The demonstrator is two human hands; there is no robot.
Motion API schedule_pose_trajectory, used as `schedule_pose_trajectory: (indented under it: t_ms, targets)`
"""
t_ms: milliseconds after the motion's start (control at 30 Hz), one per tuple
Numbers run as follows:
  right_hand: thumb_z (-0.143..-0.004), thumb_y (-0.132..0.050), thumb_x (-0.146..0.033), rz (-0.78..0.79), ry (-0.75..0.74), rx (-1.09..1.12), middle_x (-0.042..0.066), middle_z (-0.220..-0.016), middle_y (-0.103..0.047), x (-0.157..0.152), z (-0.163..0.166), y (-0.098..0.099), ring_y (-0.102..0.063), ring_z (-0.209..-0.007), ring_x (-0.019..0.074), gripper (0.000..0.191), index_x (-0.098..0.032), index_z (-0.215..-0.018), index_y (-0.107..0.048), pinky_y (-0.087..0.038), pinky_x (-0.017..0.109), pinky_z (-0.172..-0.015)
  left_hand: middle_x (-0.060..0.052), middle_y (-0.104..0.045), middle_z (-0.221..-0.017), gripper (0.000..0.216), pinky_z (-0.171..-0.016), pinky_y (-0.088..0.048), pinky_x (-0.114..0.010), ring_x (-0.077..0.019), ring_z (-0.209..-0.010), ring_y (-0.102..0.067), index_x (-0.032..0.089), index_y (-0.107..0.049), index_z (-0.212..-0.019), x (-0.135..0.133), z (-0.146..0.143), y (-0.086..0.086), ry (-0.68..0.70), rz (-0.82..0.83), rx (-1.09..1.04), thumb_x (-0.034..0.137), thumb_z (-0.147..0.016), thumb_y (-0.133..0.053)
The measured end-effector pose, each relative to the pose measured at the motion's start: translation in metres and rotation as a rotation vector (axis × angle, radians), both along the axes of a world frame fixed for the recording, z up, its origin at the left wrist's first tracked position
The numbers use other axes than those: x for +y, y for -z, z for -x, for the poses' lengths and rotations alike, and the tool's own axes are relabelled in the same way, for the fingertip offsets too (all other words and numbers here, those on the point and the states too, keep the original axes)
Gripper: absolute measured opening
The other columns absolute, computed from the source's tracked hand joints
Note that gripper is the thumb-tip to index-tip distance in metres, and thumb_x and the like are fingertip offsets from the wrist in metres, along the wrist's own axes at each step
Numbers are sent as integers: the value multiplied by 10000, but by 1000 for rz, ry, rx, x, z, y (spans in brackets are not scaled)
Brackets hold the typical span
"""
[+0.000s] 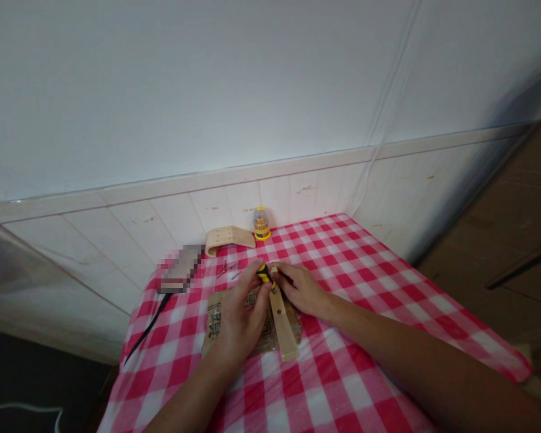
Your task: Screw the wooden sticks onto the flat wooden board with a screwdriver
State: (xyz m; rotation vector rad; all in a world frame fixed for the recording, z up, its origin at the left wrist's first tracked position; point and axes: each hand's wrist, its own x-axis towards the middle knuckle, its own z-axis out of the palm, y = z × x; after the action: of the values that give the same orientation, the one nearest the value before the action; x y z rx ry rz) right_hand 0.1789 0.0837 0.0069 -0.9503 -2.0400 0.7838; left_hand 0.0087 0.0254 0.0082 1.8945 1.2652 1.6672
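My left hand [247,300] is closed around a short yellow and black screwdriver [265,274]. The driver leans over a pale wooden bar [283,325], its lower end at the bar's upper part near a small dark spot. Another dark hole shows lower down on the bar. My right hand [303,288] grips the far end of this bar, fingers curled round it. Beneath the bar lies a flat brown printed packet [216,325], partly covered by my left hand and wrist.
A bent wooden piece with holes [229,236] rests near the wall, beside a yellow-capped clear container [261,224]. Several small metal pieces [229,266] lie beyond my left hand. At left is a pixelated flat object [181,269] with a black strap. A red-checked cloth [342,264] covers the table.
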Motion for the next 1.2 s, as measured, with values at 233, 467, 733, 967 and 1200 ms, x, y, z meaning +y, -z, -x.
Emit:
schedule_pose_trajectory:
  t_ms: [233, 467, 733, 967, 1200]
  targets:
    - [-1029, -487, -197, 1, -2, 18, 89, -1048, -790, 0, -1, -1, -740, -933, 221, 264, -191, -1170, -711, -552, 330, -823, -74, -746, -1114, 395, -853, -624, -359, -213, -937, -742, 237, -632, -1265, 3, 1, -5, -62, -51, 25, 289, -889, -741]
    - [-1020, -488, -182, -6, 23, 3, 91, -1035, -789, 0, 0, 1, -743, -911, 221, 274, -182, -1183, -708, -557, 332, -813, -84, -740, -1132, 424, -868, -618, -372, -218, -958, -739, 236, -620, -1306, 4, 2, -2, -66, 15, -36, 305, -903, -730]
    - [-1011, -484, -173, -10, 20, -6, 118, -1121, -788, 0, -1, 0, -751, -995, 244, 308, -180, -1237, -693, -576, 370, -859, -97, -749, -1158, 425, -899, -625, -386, -224, -993, -749, 226, -604, -1358, 2, 3, 1, -43, -29, 22, 285, -943, -676]
    - [-1015, -475, -179, -9, 19, -11, 106, -1140, -789, 0, -1, 0, -753, -981, 229, 316, -191, -1246, -691, -577, 348, -833, -118, -748, -1194, 424, -940, -628, -408, -243, -1057, -751, 221, -582, -1385, 2, 3, 0, -26, -4, 12, 281, -968, -639]
    - [-1018, -478, -176, -5, 19, -10, 94, -1102, -793, 1, -1, 2, -750, -954, 221, 301, -196, -1219, -700, -568, 337, -828, -111, -749, -1221, 409, -943, -630, -399, -244, -1074, -756, 233, -580, -1380, 2, 1, 0, -9, -3, 2, 263, -974, -625]
